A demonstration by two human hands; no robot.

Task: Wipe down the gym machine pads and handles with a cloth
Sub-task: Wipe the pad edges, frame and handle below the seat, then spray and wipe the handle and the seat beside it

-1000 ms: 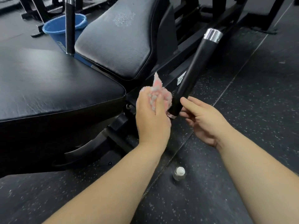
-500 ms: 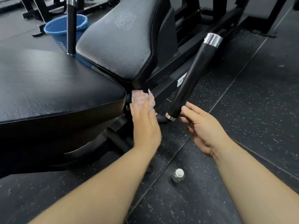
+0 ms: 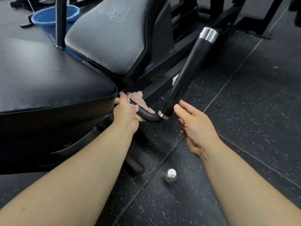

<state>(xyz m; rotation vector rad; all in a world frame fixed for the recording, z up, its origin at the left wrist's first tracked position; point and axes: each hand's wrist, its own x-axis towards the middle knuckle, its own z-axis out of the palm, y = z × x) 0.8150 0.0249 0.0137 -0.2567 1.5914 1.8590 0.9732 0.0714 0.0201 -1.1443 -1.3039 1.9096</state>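
Observation:
A pink cloth is wrapped over the curved black tube at the base of the machine's handle. My left hand grips the cloth around that tube, close under the corner of the black seat pad. The handle rises up and to the right, ending in a chrome cap. My right hand hovers just right of the handle's lower chrome ring with relaxed fingers, holding nothing. A second black pad with a worn patch lies behind.
A small bottle with a white cap stands on the speckled rubber floor between my forearms. A blue bucket sits at the back left behind a second upright black handle. Black frame legs cross the far floor.
My left hand has carried the cloth from the handle's lower end down and left onto the curved tube under the seat. My right hand has stayed beside the handle's base.

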